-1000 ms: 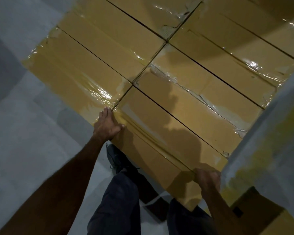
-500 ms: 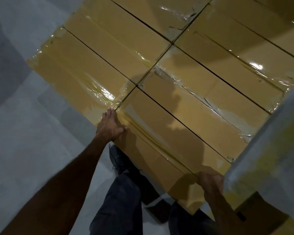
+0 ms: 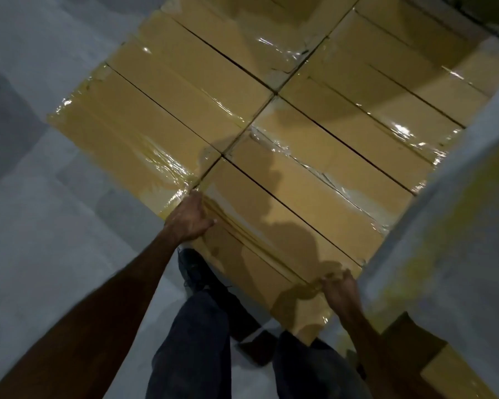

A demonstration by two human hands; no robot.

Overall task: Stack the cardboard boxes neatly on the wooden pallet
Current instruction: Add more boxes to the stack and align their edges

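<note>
Several tape-sealed brown cardboard boxes lie side by side in one flat layer below me. The nearest cardboard box lies at the layer's front edge, flush with its neighbours. My left hand lies against that box's left end with fingers straight and the thumb over the top edge. At the box's right end my right hand has its fingers curled over the top edge. The pallet is hidden under the boxes.
Grey floor spreads to the left. A tall pale wrapped block stands tight against the boxes on the right. My legs and a dark shoe are just before the front box. Another brown box sits at lower right.
Both hands have kept their places on the front box. The view has shifted slightly, and the boxes have not visibly moved.
</note>
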